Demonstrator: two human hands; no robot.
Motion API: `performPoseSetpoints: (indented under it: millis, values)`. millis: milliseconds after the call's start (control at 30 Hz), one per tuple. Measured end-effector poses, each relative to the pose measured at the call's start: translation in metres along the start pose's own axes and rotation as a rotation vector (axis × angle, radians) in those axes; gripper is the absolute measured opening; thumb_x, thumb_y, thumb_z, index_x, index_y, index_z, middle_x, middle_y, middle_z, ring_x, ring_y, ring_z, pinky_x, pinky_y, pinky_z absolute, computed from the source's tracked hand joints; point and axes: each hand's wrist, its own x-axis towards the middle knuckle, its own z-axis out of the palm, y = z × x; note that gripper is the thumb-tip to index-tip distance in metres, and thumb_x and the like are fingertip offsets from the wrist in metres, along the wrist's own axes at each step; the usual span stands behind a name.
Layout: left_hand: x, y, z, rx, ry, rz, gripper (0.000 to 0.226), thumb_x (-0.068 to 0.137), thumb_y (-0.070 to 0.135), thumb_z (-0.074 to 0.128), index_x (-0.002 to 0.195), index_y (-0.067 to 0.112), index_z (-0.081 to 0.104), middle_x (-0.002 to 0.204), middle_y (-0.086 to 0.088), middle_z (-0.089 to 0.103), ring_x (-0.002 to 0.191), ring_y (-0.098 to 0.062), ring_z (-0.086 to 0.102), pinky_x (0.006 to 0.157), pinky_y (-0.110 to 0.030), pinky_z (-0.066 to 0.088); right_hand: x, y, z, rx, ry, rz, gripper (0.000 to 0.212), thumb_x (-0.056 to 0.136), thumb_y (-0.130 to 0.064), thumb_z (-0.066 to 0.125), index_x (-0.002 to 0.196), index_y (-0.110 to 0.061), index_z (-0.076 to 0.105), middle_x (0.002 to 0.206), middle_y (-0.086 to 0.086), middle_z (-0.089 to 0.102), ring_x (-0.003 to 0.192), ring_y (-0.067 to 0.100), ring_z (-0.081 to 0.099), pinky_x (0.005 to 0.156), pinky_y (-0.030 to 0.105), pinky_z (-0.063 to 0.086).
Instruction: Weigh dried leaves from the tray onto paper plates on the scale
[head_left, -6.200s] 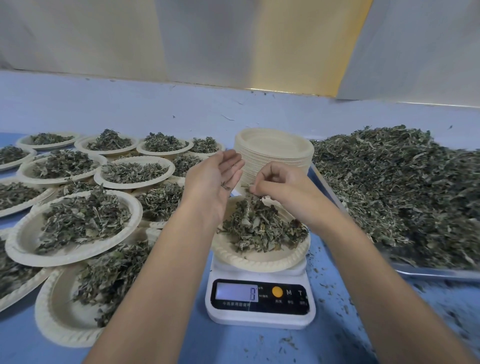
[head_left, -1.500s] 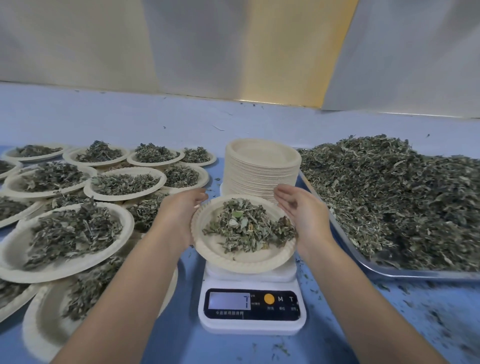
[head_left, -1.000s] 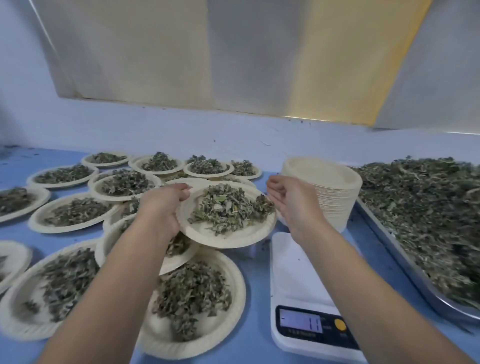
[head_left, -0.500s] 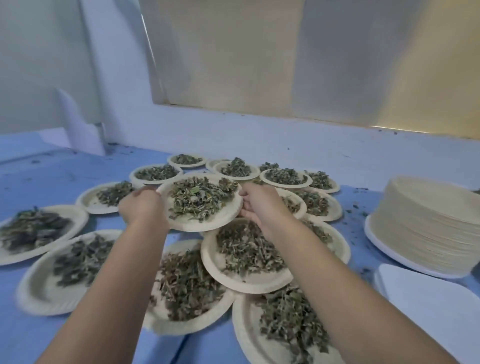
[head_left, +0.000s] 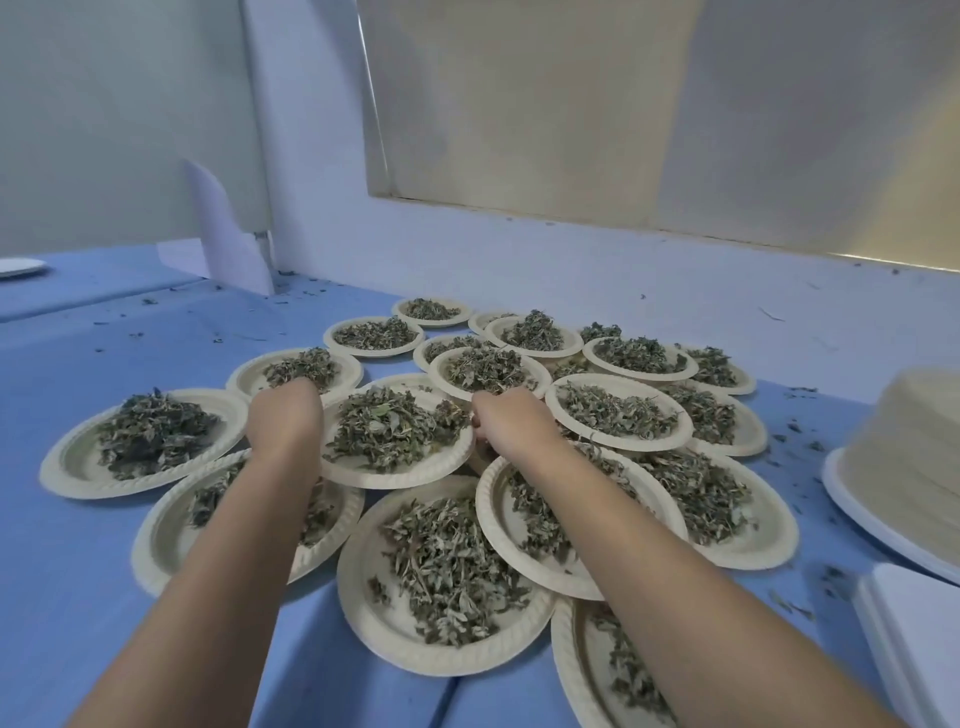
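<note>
I recorded scale (head_left: 917, 642) and empty-plate stack (head_left: 922, 452) cut off at right edge; fingertips of left hand (head_left: 283, 415) and right hand (head_left: 509, 421) hidden under the leaf-filled plate (head_left: 400, 480).

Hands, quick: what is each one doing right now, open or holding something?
Left hand: curled on the left rim of the round beige paper plate of dried leaves, holding it.
Right hand: pinching the same plate's right rim.

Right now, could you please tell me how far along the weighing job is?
Done: many filled plates sit on the blue table. In hand: left hand and right hand hold one more leaf plate by its rim, over the others. Left: a tall stack of empty plates; the scale's visible corner is bare.
</note>
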Motion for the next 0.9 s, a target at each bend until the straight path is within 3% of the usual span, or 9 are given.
performPoseSetpoints:
  millis: [67, 133, 200, 367, 467, 633, 767, 833, 900]
  values:
    - [0.004, -0.003, 0.001, 0.051, -0.017, -0.008, 0.035, 0.090, 0.013, 0.041, 0.119, -0.002, 0.054, 0.093, -0.016, 0.056, 0.074, -0.023, 0.043, 0.066, -0.033, 0.033, 0.002, 0.001, 0.002, -0.063, 0.024, -0.003, 0.035, 0.092, -0.030, 0.040, 0.061, -0.015, 0.041, 0.066, 0.001, 0.050, 0.058, 0.018, 0.040, 0.061, 0.030, 0.033]
    - [0.005, -0.005, 0.003, 0.077, -0.044, -0.018, 0.033, 0.089, 0.015, 0.040, 0.115, 0.000, 0.054, 0.075, -0.007, 0.045, 0.060, -0.022, 0.037, 0.057, -0.030, 0.029, 0.002, 0.001, 0.002, -0.145, 0.058, 0.007, 0.037, 0.093, -0.034, 0.039, 0.061, -0.016, 0.039, 0.066, 0.000, 0.044, 0.070, 0.022, 0.044, 0.070, 0.035, 0.034]
    - [0.005, -0.005, 0.005, 0.113, -0.069, -0.024, 0.024, 0.089, 0.017, 0.039, 0.106, 0.007, 0.053, 0.074, -0.006, 0.042, 0.059, -0.022, 0.036, 0.056, -0.029, 0.027, 0.002, 0.002, 0.003, -0.227, 0.090, 0.007, 0.039, 0.094, -0.036, 0.037, 0.061, -0.017, 0.039, 0.067, 0.000, 0.043, 0.078, 0.024, 0.045, 0.076, 0.038, 0.036]
    - [0.007, -0.005, 0.007, 0.182, -0.091, -0.029, 0.015, 0.092, 0.015, 0.037, 0.092, 0.004, 0.047, 0.092, -0.012, 0.047, 0.080, -0.024, 0.039, 0.067, -0.035, 0.029, 0.001, 0.004, 0.003, -0.358, 0.135, -0.018, 0.043, 0.096, -0.039, 0.036, 0.059, -0.017, 0.038, 0.064, -0.002, 0.043, 0.077, 0.024, 0.048, 0.093, 0.043, 0.043]
    - [0.006, -0.006, 0.007, 0.211, -0.102, -0.019, 0.014, 0.091, 0.015, 0.037, 0.090, 0.005, 0.047, 0.090, -0.013, 0.048, 0.080, -0.025, 0.040, 0.068, -0.035, 0.030, 0.001, 0.004, 0.002, -0.396, 0.145, -0.051, 0.043, 0.095, -0.037, 0.035, 0.057, -0.017, 0.037, 0.061, -0.002, 0.042, 0.072, 0.023, 0.047, 0.094, 0.043, 0.041]
    - [-0.003, -0.005, 0.008, 0.255, -0.112, 0.023, 0.018, 0.089, 0.015, 0.039, 0.072, 0.009, 0.040, 0.068, -0.007, 0.038, 0.060, -0.021, 0.031, 0.054, -0.031, 0.022, 0.000, 0.003, 0.001, -0.415, 0.151, -0.082, 0.043, 0.095, -0.036, 0.035, 0.057, -0.016, 0.038, 0.061, -0.002, 0.044, 0.072, 0.024, 0.048, 0.091, 0.042, 0.041]
    - [-0.009, -0.004, 0.012, 0.242, -0.047, 0.117, 0.019, 0.089, 0.008, 0.038, 0.075, -0.004, 0.044, 0.078, -0.028, 0.031, 0.054, -0.021, 0.025, 0.055, -0.030, 0.021, -0.001, 0.007, -0.001, -0.390, 0.199, -0.120, 0.043, 0.096, -0.036, 0.037, 0.058, -0.016, 0.040, 0.063, -0.001, 0.044, 0.078, 0.023, 0.047, 0.087, 0.040, 0.044]
    - [-0.016, -0.003, 0.016, 0.182, -0.036, 0.183, 0.021, 0.088, 0.008, 0.039, 0.067, 0.008, 0.041, 0.065, -0.012, 0.034, 0.057, -0.022, 0.027, 0.053, -0.030, 0.020, -0.003, 0.009, -0.004, -0.338, 0.234, -0.164, 0.042, 0.095, -0.033, 0.039, 0.059, -0.013, 0.045, 0.062, -0.001, 0.045, 0.077, 0.022, 0.046, 0.082, 0.040, 0.047]
    - [-0.024, -0.002, 0.021, 0.090, -0.086, 0.230, 0.016, 0.088, 0.009, 0.042, 0.078, 0.013, 0.053, 0.068, 0.000, 0.048, 0.067, -0.022, 0.041, 0.057, -0.030, 0.030, -0.005, 0.011, -0.009, -0.242, 0.254, -0.212, 0.037, 0.095, -0.027, 0.042, 0.070, -0.008, 0.061, 0.063, 0.001, 0.056, 0.066, 0.023, 0.051, 0.068, 0.035, 0.051]
